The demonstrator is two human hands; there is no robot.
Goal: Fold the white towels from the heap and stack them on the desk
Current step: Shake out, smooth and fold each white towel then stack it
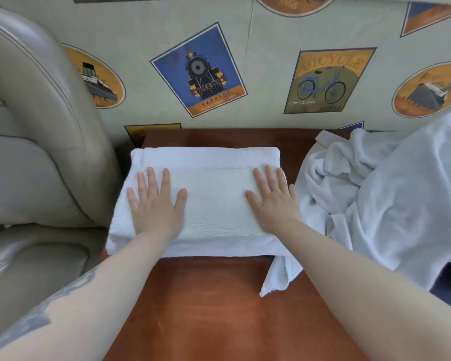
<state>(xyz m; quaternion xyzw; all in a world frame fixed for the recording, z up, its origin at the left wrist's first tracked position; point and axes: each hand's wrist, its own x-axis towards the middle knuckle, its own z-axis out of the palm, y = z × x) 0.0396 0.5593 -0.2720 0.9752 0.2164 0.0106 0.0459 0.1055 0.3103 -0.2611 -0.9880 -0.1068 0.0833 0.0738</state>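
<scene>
A folded white towel (214, 204) lies across the far part of the reddish-brown wooden desk (214, 303), on top of other folded white cloth whose far edge shows behind it. My left hand (155, 204) presses flat on the towel's left side, fingers straight and spread. My right hand (274, 199) presses flat on its right side in the same way. One loose corner (279, 277) hangs out below the towel at the front right. A crumpled heap of white towels (391, 199) sits to the right of the stack.
A grey leather chair (37, 157) stands close against the desk's left side. Behind the desk is a wall with train, bicycle and ship pictures (201, 71). The near half of the desk shows bare wood.
</scene>
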